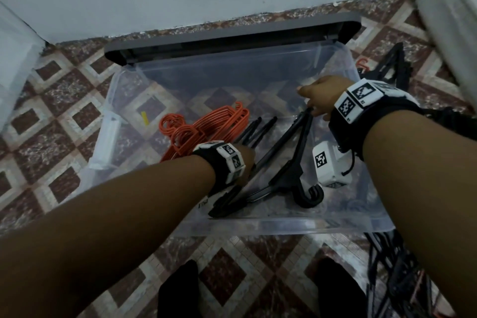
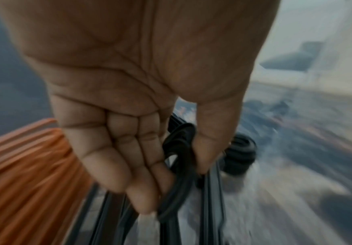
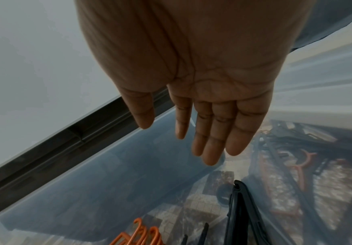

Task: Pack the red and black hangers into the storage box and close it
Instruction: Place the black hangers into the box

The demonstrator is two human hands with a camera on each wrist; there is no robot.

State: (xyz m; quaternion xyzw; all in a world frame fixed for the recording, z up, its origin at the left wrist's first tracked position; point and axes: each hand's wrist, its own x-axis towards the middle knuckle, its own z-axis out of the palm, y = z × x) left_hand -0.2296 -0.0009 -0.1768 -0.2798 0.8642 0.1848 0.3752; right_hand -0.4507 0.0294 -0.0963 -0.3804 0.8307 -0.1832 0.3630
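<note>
Storage box [image 1: 284,224] on the tiled floor [image 1: 64,100], grey lid [image 1: 232,33] tipped back against the wall. Red hangers [image 1: 206,124] bunched at left inside; black hangers [image 1: 289,162] angled across the middle, bare clear bottom toward the far wall. Left hand [image 2: 141,116] pinching black hanger hooks, fingers [image 2: 116,165] curled. Right hand [image 3: 202,92] above the far right corner, fingers straight and together, holding nothing. More hangers [image 1: 387,70] outside the right wall.

Storage box [image 1: 284,224] on tiled floor [image 1: 64,116]
</note>
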